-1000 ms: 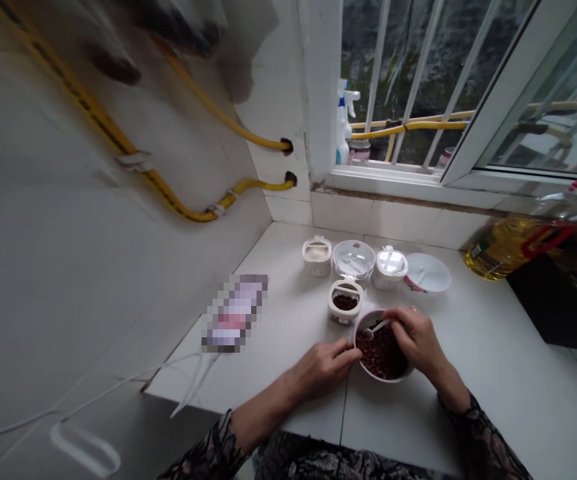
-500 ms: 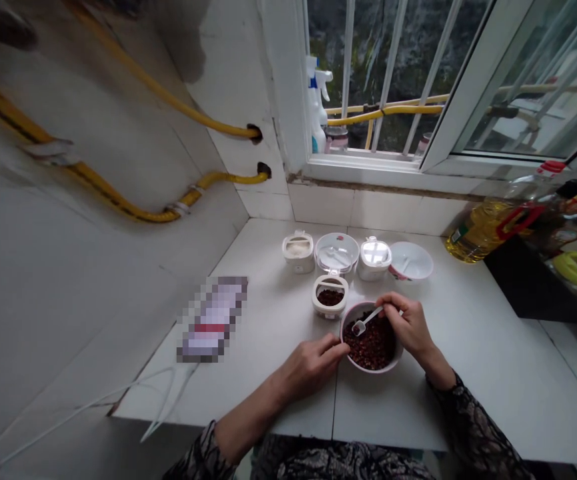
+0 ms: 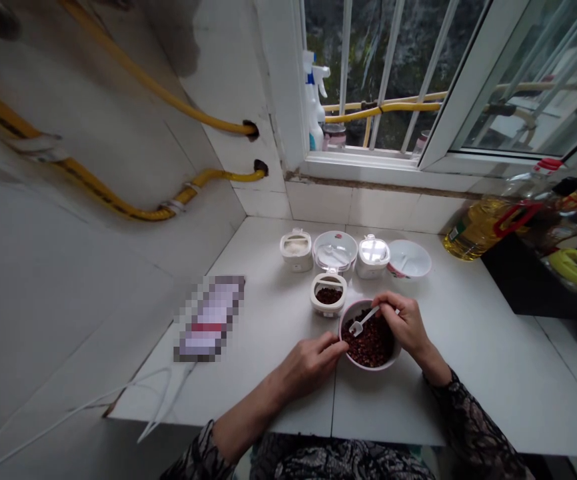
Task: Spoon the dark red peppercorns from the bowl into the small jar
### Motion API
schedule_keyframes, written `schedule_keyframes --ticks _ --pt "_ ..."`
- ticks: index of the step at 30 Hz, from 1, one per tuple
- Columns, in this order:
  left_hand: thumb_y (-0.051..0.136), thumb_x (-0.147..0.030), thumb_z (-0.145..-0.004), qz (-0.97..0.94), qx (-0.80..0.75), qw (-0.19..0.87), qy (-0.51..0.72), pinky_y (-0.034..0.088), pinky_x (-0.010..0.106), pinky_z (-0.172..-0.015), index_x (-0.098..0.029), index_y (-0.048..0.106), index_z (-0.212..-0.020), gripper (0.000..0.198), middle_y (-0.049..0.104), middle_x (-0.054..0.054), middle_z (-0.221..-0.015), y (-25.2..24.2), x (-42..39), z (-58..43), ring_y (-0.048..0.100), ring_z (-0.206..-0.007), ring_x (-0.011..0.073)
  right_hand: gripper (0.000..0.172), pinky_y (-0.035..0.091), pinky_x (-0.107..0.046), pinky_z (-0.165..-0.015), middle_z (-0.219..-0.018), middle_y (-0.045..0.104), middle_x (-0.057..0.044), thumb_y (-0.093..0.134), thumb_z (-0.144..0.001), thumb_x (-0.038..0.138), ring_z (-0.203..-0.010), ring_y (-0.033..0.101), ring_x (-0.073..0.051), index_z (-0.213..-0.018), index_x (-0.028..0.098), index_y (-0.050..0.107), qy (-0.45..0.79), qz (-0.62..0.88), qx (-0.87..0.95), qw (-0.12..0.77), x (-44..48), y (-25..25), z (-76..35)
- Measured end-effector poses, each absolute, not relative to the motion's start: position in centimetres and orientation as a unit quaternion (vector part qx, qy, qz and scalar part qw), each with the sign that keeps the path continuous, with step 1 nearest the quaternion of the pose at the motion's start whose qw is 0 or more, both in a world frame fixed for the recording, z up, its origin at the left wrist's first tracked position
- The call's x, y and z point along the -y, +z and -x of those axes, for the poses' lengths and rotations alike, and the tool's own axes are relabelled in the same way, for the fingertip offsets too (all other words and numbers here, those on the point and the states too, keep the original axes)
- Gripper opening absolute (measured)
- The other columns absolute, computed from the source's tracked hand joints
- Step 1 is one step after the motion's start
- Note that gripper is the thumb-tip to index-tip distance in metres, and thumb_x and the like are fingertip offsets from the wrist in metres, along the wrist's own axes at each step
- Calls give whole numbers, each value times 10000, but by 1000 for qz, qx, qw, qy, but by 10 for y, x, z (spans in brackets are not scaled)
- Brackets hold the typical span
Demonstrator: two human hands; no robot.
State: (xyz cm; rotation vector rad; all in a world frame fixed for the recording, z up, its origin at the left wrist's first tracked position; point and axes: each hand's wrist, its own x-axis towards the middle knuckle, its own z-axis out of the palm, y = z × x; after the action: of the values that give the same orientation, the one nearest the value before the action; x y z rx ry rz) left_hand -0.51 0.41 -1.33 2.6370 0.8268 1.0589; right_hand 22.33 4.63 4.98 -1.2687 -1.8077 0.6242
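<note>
A bowl (image 3: 371,368) with a pink rim stands near the counter's front, holding dark red dried pieces (image 3: 374,347) that look like peppercorns. My left hand (image 3: 313,360) grips the bowl's left rim between thumb and fingers. Above the bowl's right side, my right hand (image 3: 408,323) pinches the handle of a small white spoon (image 3: 358,327), whose scoop rests at the dried pieces with a little in it. Just behind the bowl sits a white seasoning jar (image 3: 328,310), its lid up, with the same dark red pieces inside.
Behind stand a seasoning jar with pale contents (image 3: 296,259), a bowl with clear lid-like pieces (image 3: 336,241), a shut-lidded jar (image 3: 373,263) and a shallow bowl (image 3: 416,263). An oil bottle (image 3: 473,230) and black rack (image 3: 508,280) are right. A blurred phone-like object (image 3: 211,320) lies left.
The spoon's scoop has shifted slightly within the bowl, over the dried pieces. Both hands keep their holds; the whole view has moved a little.
</note>
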Motion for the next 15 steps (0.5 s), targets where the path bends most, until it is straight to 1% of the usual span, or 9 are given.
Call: schedule_keyframes --ticks 5,10,15 --pt "387 -97 -952 -887 -272 82 364 541 192 -575 -151 532 -1111 221 625 64 -882 -11 -5 4 636 -690 114 219 440 -253 -599 -568 647 7 467 -757 163 -558 577 -147 -683 210 667 254 498 721 409 -46 50 -222" --pt "401 -99 -954 -886 -271 80 369 534 186 -572 -153 531 -1110 210 626 63 -879 -10 -5 4 631 -682 111 209 434 -246 -572 -525 624 19 465 -739 204 -527 558 -139 -673 200 664 335 521 669 411 -45 54 -221" --pt "409 -89 -944 -887 -270 86 365 537 186 -592 -150 533 -1103 212 623 67 -880 -12 -5 4 632 -697 115 193 398 -239 -528 -503 604 20 484 -699 250 -500 523 -128 -659 191 664 395 541 604 432 -45 57 -221"
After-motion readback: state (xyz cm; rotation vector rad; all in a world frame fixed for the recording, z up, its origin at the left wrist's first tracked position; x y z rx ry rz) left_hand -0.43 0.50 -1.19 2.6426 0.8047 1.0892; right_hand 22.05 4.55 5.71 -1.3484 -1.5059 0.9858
